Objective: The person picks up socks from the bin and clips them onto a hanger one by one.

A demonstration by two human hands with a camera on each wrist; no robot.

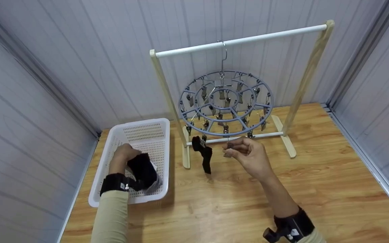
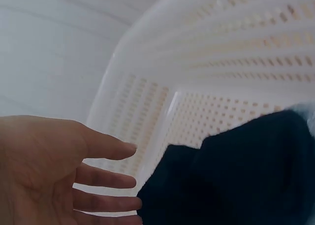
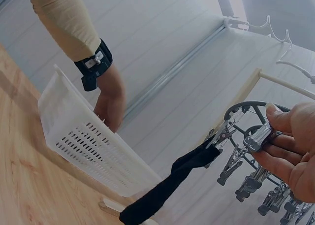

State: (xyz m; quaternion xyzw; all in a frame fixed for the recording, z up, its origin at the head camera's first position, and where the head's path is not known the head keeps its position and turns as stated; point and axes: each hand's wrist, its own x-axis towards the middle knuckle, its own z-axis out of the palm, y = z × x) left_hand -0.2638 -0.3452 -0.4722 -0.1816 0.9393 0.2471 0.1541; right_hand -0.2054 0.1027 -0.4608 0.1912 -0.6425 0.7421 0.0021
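Note:
My left hand [image 1: 124,156] reaches into the white basket [image 1: 165,148], its straight fingers beside a dark sock [image 1: 143,170]. In the left wrist view the left hand's fingertips [image 2: 129,181] come right to the edge of the dark cloth [image 2: 231,176]. My right hand [image 1: 250,157] pinches a metal clip [image 3: 258,138] between thumb and fingers, below the front rim of the round blue-grey hanger [image 1: 211,133]. To the left of that hand, a black sock [image 1: 207,158] dangles from the hanger by a clip [image 3: 214,141].
The hanger hooks over the white bar [image 1: 275,34] of a wooden stand [image 1: 304,81]. Several metal clips [image 1: 263,125] hang around its rings. Light panel walls [image 1: 120,60] enclose the wooden floor [image 1: 248,216]. Inside the basket, something pale lies under the dark sock.

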